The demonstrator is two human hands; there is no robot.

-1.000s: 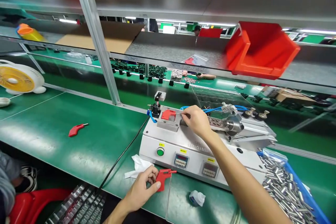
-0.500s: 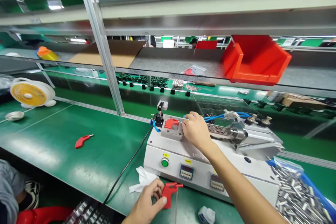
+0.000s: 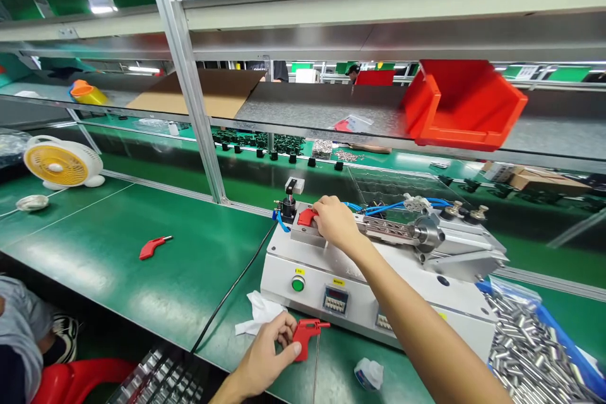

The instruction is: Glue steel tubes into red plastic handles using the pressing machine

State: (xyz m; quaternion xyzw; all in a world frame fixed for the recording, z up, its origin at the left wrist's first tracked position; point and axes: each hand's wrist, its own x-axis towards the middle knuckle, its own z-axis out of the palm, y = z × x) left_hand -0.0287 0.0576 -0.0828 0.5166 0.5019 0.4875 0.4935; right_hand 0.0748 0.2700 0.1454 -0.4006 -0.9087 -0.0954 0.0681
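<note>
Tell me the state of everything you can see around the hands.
Left hand: closed around the held red piece.
Held red piece: gripped, upright.
Right hand: fingers on the fixture red piece.
Fixture red piece: seated in the metal fixture.
Loose red piece: lying flat on the green bench.
White cloth: crumpled on the bench.
Metal tubes: heaped in the blue bin.

Green-topped workbench along foreground. Aluminium upright supporting steel shelf; red plastic bin and cardboard sheet on shelf. White desk fan at bench's far left. Second green bench beyond. Strip ceiling lights overhead.
</note>
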